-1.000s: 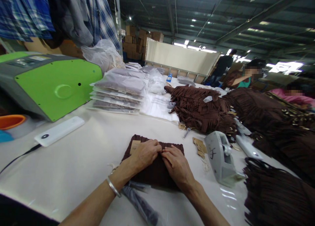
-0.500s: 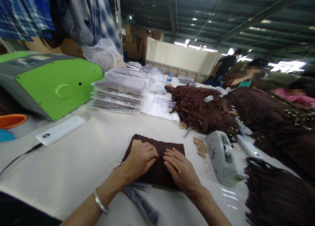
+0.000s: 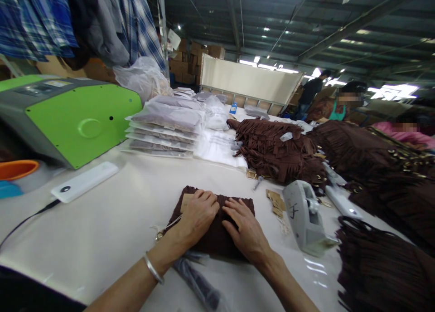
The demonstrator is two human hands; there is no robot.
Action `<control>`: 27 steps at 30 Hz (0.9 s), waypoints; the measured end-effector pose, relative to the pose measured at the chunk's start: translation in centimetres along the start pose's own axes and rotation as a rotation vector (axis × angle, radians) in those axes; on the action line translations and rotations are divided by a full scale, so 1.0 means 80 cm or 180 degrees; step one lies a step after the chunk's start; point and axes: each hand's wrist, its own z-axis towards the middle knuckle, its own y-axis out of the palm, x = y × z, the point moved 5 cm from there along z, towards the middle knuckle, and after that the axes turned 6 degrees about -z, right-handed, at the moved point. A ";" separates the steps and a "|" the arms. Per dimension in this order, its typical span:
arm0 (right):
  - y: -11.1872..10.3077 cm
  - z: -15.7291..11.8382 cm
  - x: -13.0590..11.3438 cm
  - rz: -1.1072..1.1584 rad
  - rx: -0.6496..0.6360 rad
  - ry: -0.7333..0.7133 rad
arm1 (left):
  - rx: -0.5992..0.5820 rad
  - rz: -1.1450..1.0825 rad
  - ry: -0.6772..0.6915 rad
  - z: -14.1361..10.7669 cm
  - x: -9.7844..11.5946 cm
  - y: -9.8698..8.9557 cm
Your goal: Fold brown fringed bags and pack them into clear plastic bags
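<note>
A dark brown fringed bag lies flat on the white table in front of me, its ruffled fringe along the far edge. My left hand rests on its left half, fingers bent over the fringe beside a tan paper tag. Flat on the right half is my right hand, with its fingers a little apart. Neither hand grips anything. A white string and a small gold-coloured ring show by my left wrist. Nearer to me, a dark strap in clear plastic lies partly under the bag.
A grey tape dispenser and tan tags are to the right. More brown fringed bags pile beyond them. Packed plastic bags, a green machine and a white device stand left. Other people are at the far right.
My right hand has shifted slightly left, its fingers spreading further. My left hand has slid a little over the fringe, and the gold-coloured ring now shows beside my left wrist.
</note>
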 end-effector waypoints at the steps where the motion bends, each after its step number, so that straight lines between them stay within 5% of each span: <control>1: -0.001 0.000 0.001 0.0008 0.0021 0.0005 | 0.0003 0.0018 0.0037 0.001 0.001 0.001; 13: 0.002 0.004 0.000 0.0078 0.0252 0.0116 | 0.0093 -0.1277 -0.0706 -0.017 -0.007 0.005; 22: 0.007 0.004 -0.025 0.0405 -0.0060 -0.0142 | 0.0147 -0.1329 -0.0461 -0.023 -0.014 -0.003; 27: -0.018 -0.008 -0.021 0.0619 0.0060 -0.0208 | -0.0029 -0.1335 -0.0221 -0.025 -0.008 0.008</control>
